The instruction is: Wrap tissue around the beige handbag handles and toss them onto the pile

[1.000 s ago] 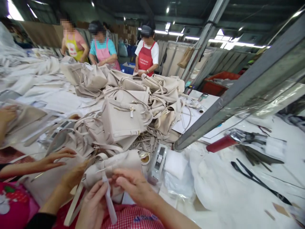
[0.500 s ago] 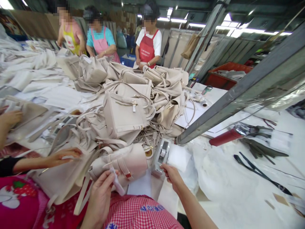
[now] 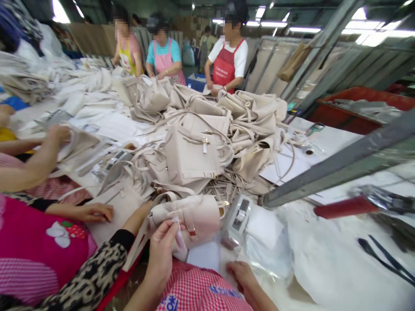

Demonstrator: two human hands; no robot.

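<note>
Beige bag [image 3: 205, 216] lies right in front of the wearer, at the near edge of the pile, with a small red tab on its strap. We see the left hand [image 3: 162, 248] at its near side, thumb and fingers closed in a pinch on a white strip [image 3: 180, 237]. We mark the right hand [image 3: 241, 274] as loosely curled, low over the table and apart from the bag (we can't tell if anything is inside the fingers). Just right of the bag we have a grey tape dispenser [image 3: 237, 222], then a clear plastic packet [image 3: 269, 252]. On the left, we note a neighbour's hand [image 3: 97, 212] resting on another beige bag [image 3: 118, 203]. Behind, we get a big heap of beige bags [image 3: 194, 157]. Further right we log a slanted metal post [image 3: 311, 175] and a red cylinder [image 3: 345, 207]. Across the table we spot a person in a red apron [image 3: 223, 69], head bent down.
</note>
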